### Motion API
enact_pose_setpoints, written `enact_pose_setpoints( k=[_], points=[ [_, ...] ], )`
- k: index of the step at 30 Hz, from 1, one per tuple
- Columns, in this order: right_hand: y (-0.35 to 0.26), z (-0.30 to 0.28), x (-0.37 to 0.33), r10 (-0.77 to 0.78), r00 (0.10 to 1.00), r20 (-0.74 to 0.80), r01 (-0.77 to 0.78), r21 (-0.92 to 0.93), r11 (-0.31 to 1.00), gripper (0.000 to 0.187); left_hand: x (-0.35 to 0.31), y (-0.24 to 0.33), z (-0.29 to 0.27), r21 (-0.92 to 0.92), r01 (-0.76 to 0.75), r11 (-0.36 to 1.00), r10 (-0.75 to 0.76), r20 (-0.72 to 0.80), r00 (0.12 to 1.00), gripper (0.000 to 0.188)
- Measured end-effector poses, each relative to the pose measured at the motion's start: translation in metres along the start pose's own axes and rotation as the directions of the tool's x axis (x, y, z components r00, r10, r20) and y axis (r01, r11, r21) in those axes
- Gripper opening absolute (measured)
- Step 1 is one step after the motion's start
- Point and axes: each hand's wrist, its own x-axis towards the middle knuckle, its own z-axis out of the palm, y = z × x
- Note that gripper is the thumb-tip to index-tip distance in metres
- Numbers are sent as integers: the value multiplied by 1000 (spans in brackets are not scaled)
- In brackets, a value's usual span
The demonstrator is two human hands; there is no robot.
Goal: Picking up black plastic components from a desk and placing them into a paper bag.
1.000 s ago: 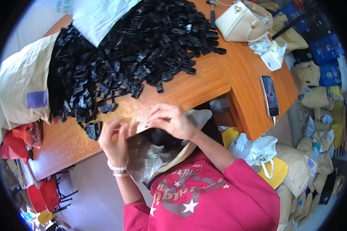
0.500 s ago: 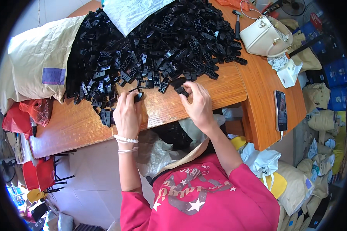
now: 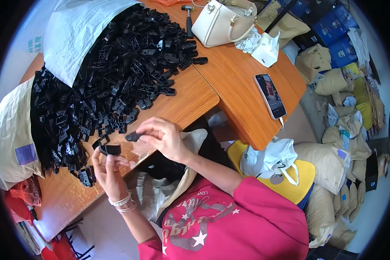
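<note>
A large heap of small black plastic parts (image 3: pixel 130 65) covers the far left of the wooden table (image 3: pixel 190 97). Over its near edge, my left hand (image 3: pixel 109 177) pinches one black plastic part (image 3: pixel 110 150) between thumb and fingers, palm turned partly up. Close by on the right, my right hand (image 3: pixel 167 141) grips a smaller dark piece (image 3: pixel 133 137) at the fingertips. The two pieces are apart. Below the table edge, an open sack (image 3: pixel 190 175) at my lap has dark contents, hard to make out.
A white sack (image 3: pixel 80 34) lies over the heap, and a beige sack (image 3: pixel 8 130) stands left. Toward the right are a hammer (image 3: pixel 189 21), cream handbag (image 3: pixel 216 26), tissue pack (image 3: pixel 266 50) and cabled phone (image 3: pixel 271 96). Stuffed sacks (image 3: pixel 325 164) line the floor.
The view has swung right, so the table appears farther left. My hands have come closer together, and my left hand has rolled its palm upward with the black part showing.
</note>
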Motion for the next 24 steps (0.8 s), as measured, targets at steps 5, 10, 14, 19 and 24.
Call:
enact_pose_setpoints(
  k=[5,10,14,19,24],
  points=[
    [-14,11,-6,-121,991,53,127,-118,985,11,-11,2,22,-16,67,998,-65,124,990,41],
    [-23,18,-13,-129,992,-4,125,-202,971,21,-16,13,34,59,128,990,-130,27,991,31],
    [-20,16,-10,-254,961,113,275,-244,930,23,-20,10,25,149,119,982,-139,129,982,25],
    [-17,12,-12,-208,965,160,238,-194,952,21,-17,11,15,145,151,978,-176,176,969,28],
    [-11,7,-10,-273,927,258,339,-257,905,19,-21,16,16,194,191,962,-219,133,967,31]
  ],
)
